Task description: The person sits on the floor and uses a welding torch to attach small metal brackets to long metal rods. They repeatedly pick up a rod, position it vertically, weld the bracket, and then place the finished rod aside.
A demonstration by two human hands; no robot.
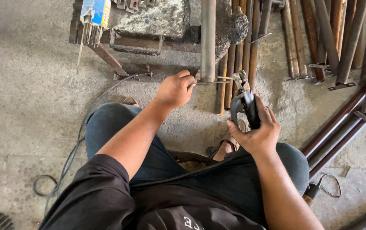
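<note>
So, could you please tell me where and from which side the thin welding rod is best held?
Probably at its bare left end, coming from the left, as the left hand pinches it now. The welding rod lies roughly level, its right end at the clamp of the electrode holder in the right hand, so only that end looks free.

left hand point(175, 89): arm stretched forward, fingers pinched shut, knuckles up | right hand point(257, 127): forearm raised, fingers and thumb curled in a firm grip
</note>
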